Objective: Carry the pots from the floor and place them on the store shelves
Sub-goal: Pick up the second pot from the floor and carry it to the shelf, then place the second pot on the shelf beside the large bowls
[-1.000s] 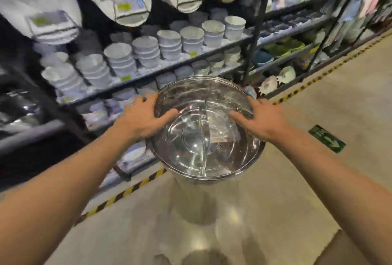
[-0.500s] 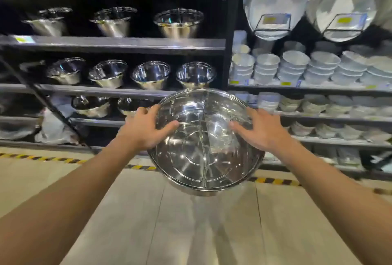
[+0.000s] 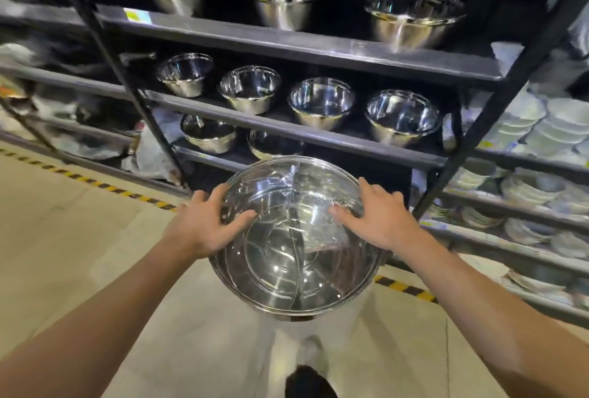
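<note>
Pot point(image 3: 296, 238) hangs in the air before the shelves point(image 3: 287, 37), over the floor point(image 3: 63, 238). My left hand point(image 3: 204, 225) clamps its left rim, thumb inside; my right hand point(image 3: 376, 216) clamps the right rim. I'd keep it level, carry it toward the lowest shelf gap beside the bowls point(image 3: 208, 133), and set it down gently.

Single head-worn wide-angle view, looking forward and down, close above the hands point(image 3: 293, 225), facing dark shelves point(image 3: 287, 44)
</note>
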